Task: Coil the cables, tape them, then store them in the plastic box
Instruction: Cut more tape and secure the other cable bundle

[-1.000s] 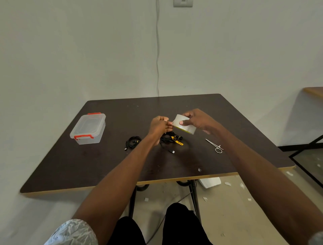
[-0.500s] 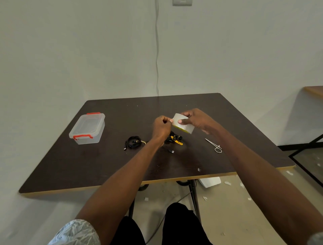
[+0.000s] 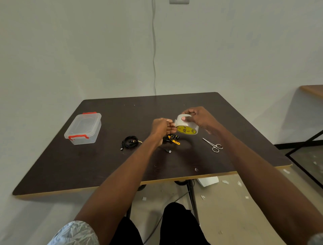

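A wide roll of clear tape with a yellow core point(image 3: 187, 125) is gripped above the dark table point(image 3: 87, 166) by the right hand point(image 3: 201, 117); its free end is pinched by the left hand point(image 3: 161, 126). Below lie two coiled black cables point(image 3: 130, 142), small steel scissors point(image 3: 214, 145) and, well left, a closed clear plastic box with red clips point(image 3: 83, 129).

Plain pale wall point(image 3: 70, 52) behind, evenly lit. Thin cord point(image 3: 154, 52) runs down wall from white wall plate point(image 3: 179, 1) at top edge to table's far edge. Dark brown table point(image 3: 78, 166) with light wood edging, on black metal legs point(image 3: 192, 195). Second wooden surface point(image 3: 312, 90) juts in at right. Beige floor point(image 3: 236, 209) littered with small white scraps point(image 3: 225, 181). Black metal frame point(image 3: 304, 157) at right, near floor.
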### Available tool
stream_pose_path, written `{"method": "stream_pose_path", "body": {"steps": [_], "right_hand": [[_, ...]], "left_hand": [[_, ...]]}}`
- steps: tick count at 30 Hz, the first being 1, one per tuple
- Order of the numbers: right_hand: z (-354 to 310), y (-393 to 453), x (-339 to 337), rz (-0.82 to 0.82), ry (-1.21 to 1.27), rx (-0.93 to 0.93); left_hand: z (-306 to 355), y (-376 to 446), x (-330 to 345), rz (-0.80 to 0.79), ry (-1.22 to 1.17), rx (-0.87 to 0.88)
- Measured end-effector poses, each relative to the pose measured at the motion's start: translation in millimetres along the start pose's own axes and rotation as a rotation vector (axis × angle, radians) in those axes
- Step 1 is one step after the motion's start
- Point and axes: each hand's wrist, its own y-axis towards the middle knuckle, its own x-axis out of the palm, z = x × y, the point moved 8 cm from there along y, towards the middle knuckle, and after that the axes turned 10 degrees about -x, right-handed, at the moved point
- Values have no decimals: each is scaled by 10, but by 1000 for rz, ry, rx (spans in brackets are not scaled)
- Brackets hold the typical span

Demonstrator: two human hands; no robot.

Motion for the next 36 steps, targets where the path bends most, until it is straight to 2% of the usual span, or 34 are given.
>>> {"method": "stream_pose_path", "body": {"steps": [2,5,15,22,29,36], "right_hand": [[19,-4,-39,2,16,3],[15,5,-54,-5,46,1],[111,27,-43,-82,-43,31],[135,114,-89,-156,-174,51],[171,150,-114,-173,-123,72],[255,84,-104,-57,-83,28]], "left_hand": [[10,9,6,-69,-10,-38],[12,20,32,-109,111,-42],[25,20,88,-14,305,-7],[-54,6,176,-116,213,-175],[-85,-68,247,-221,57,-266],[-120,-24,161,-131,18,-268]]}}
